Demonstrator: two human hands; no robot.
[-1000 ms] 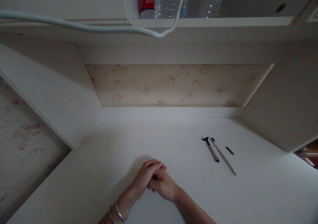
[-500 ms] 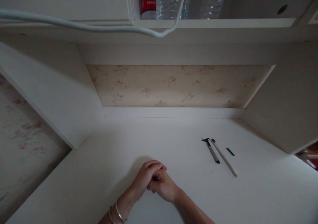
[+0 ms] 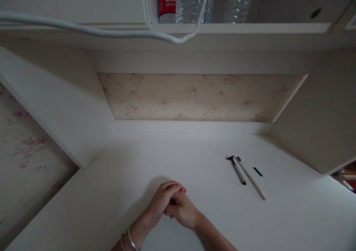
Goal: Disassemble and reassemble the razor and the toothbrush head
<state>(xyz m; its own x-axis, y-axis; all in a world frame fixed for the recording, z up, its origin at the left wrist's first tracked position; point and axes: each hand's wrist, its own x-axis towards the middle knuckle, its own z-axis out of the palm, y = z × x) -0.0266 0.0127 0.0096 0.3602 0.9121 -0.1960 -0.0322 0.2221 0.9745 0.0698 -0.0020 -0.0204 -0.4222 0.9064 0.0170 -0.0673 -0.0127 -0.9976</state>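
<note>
My left hand and my right hand are clasped together over the white desk, near its front. The left fingers lie over the right hand, and both are closed; no object shows between them. Two bracelets circle my left wrist. To the right of the hands lies a razor-like tool with a grey handle and a black T-shaped head. Beside it rests a slim white stick with a dark tip. A small dark green strip is farther right. Neither hand touches these three things.
A white cable crosses the upper view in front of the shelf. Plastic bottles, one with a red label, stand on that shelf. White side panels and a flowered wall bound the desk.
The view has tilted very slightly, so the desk things and bottles sit a little lower in it. The clasped hands hold the same pose.
</note>
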